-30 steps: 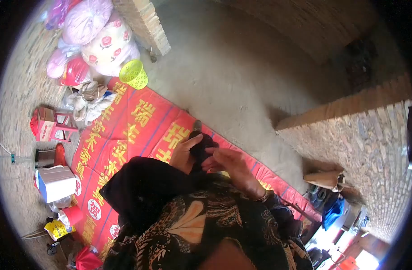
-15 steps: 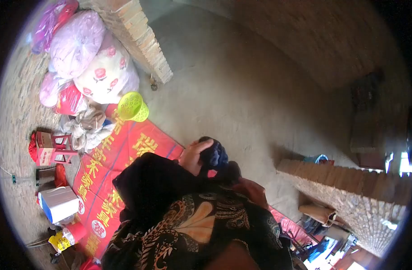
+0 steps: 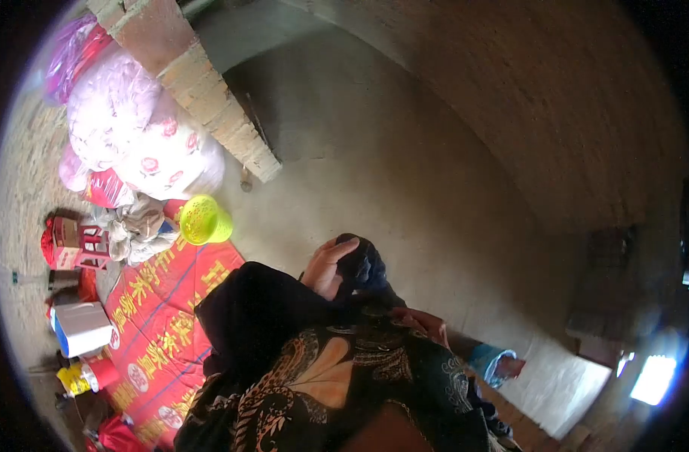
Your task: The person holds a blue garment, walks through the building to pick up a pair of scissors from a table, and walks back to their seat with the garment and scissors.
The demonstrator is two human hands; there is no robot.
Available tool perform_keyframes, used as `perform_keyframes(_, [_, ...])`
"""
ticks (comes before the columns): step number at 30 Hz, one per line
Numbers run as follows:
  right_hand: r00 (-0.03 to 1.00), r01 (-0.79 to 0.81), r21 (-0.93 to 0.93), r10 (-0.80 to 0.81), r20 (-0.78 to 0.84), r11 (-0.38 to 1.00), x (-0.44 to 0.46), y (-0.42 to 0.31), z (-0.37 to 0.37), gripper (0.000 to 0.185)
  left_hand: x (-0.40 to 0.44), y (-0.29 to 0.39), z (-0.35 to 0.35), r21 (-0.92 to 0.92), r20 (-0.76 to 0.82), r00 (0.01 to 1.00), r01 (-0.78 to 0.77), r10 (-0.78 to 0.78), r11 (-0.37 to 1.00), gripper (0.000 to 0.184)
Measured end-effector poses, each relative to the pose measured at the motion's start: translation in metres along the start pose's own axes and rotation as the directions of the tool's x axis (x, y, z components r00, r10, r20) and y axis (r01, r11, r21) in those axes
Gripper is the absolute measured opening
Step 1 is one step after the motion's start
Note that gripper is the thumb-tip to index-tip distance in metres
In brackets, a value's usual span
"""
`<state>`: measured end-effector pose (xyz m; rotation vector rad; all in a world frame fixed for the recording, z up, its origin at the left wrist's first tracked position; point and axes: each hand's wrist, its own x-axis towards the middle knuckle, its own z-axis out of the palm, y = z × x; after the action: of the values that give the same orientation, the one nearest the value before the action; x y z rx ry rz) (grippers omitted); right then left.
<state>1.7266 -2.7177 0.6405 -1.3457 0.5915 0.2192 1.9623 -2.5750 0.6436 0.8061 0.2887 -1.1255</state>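
My left hand (image 3: 325, 269), coming out of a black sleeve, is closed on a bundle of dark blue-black cloth (image 3: 367, 265) held in front of my body. Its thumb and fingers lie along the near-left side of the bundle. My right hand (image 3: 423, 324) is low at the bundle's right end, partly hidden by my patterned top (image 3: 337, 373). Its fingers look curled against the dark cloth, though their tips are hard to see.
A red sheet with yellow characters (image 3: 160, 324) covers the floor at left. A yellow-green basket (image 3: 205, 220) stands at its far edge, near stuffed bags (image 3: 111, 113) and a brick pillar (image 3: 209, 90). At right are a blue container (image 3: 491, 364) and a pale panel (image 3: 563, 392).
My view has swung to the right, so the basket and red sheet sit farther left, and the blue container appears closer. Both hands stay at the dark cloth.
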Motion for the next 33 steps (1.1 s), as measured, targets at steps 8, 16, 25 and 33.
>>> perform_keyframes(8, [0.965,0.074,-0.158,-0.031,0.26,0.985,0.149,-0.148,-0.064,0.04,0.112,0.089,0.022,0.623,0.102,0.927,-0.341,0.36,0.704,0.018])
perform_keyframes(16, [0.888,0.312,-0.329,-0.15,0.434,0.891,0.365,-0.234,-0.111,0.029,0.272,0.233,0.061,-0.054,-0.017,0.995,-0.101,0.101,0.993,0.023])
perform_keyframes(25, [0.997,-0.076,-0.3,0.068,-0.037,0.951,0.524,-0.415,-0.148,0.036,0.47,0.401,0.085,0.348,0.097,0.951,-0.309,0.294,0.885,0.032])
perform_keyframes(33, [0.976,-0.081,-0.163,0.045,-0.213,0.983,0.663,-0.461,-0.261,0.031,0.594,0.517,0.202,0.031,-0.021,0.998,0.057,-0.056,0.998,0.023])
